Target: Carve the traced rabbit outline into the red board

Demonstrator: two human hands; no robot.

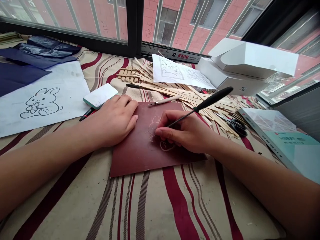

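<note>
A reddish-brown sheet point(135, 150) lies on the striped cloth, with pale lines of a rabbit-like outline point(167, 146) scratched into it. My left hand point(120, 116) rests flat, palm down, on the sheet's left part, fingers stretched out. In a pinch near its lower end, my right hand point(178, 130) holds a slim metal tool with a black handle point(215, 99). The handle leans up to the right; the fingers hide its tip over the drawing. A pale-handled carving tool point(165, 100) lies along the sheet's top edge.
Left lies a paper with a rabbit drawing point(41, 103), dark blue sheets point(27, 60) beyond. A white block point(100, 95) rests on a black pen point(86, 113). Behind are wooden strips point(175, 91), a printed paper point(172, 70) and a white box point(240, 76). Scissors point(237, 126) and a book point(282, 136) lie right.
</note>
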